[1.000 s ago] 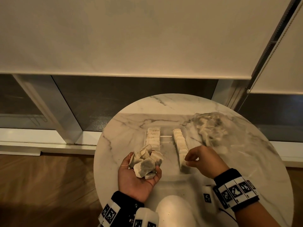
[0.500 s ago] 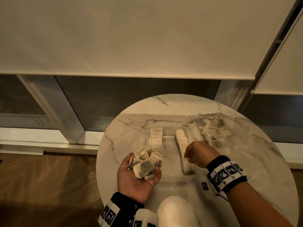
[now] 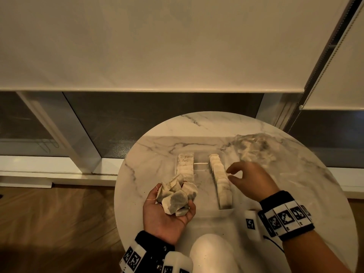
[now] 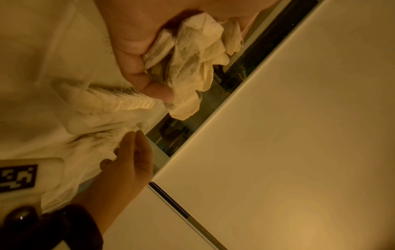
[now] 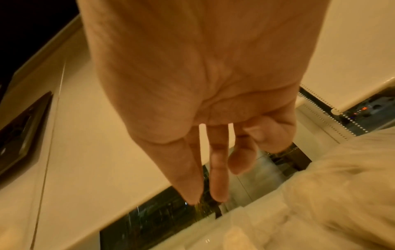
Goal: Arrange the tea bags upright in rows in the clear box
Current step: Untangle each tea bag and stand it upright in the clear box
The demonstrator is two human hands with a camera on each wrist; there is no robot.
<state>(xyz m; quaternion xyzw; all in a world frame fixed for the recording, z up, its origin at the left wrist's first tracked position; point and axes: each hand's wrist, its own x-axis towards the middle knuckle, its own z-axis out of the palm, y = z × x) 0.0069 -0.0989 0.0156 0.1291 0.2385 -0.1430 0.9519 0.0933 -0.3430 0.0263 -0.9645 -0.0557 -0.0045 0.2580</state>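
A clear box (image 3: 202, 194) sits mid-table with two rows of upright tea bags: a short left row (image 3: 185, 167) and a longer right row (image 3: 220, 180). My left hand (image 3: 167, 215) is palm up at the box's near left, cupping a bunch of loose tea bags (image 3: 176, 196), which also fills the top of the left wrist view as a crumpled bunch of tea bags (image 4: 192, 57). My right hand (image 3: 250, 180) hovers just right of the long row with fingers spread and nothing in them; the right wrist view shows its straight fingers (image 5: 215, 169).
A clear plastic bag (image 3: 254, 150) with more tea bags lies at the back right of the round marble table (image 3: 295, 194). Beyond the table's far edge are a window sill and lowered blinds. A white-clad knee (image 3: 212, 253) sits at the near edge.
My right hand, pinched over the long row before, has opened and drawn off to the right of it. The left hand with its tea bags has stayed put.
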